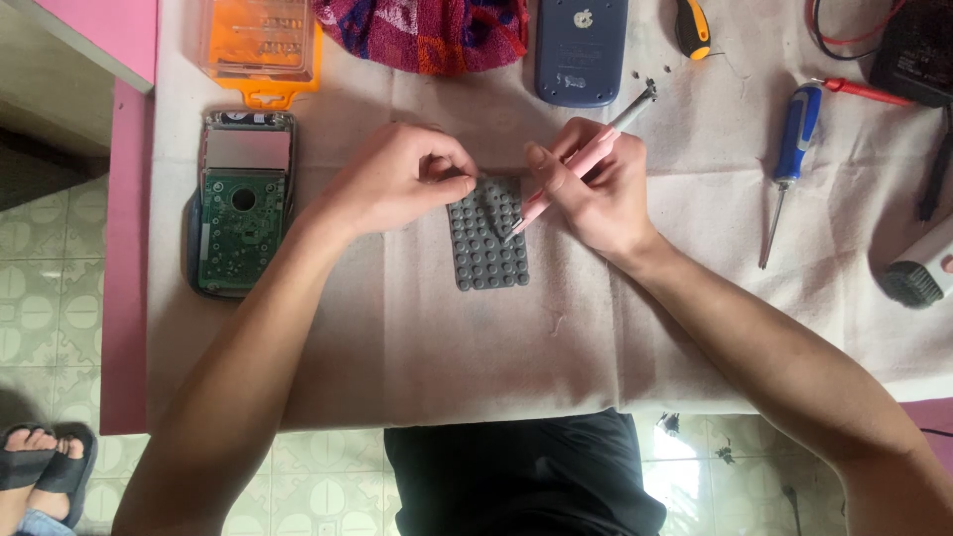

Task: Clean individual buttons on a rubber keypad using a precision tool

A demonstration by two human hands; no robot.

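Observation:
A grey rubber keypad mat (486,243) covered in round bumps lies on the white cloth (417,337) in the middle. My left hand (407,179) pinches the mat's top left edge. My right hand (601,189) grips a pink pen-shaped tool (586,159), its tip touching the mat near the upper right. To the left lies an opened calculator body (241,203) with a green circuit board showing.
A blue calculator back cover (581,50) and a red patterned cloth (422,30) lie at the top. An orange bit case (260,45) sits top left. A blue screwdriver (789,159), red and black leads and a brush (918,273) are on the right.

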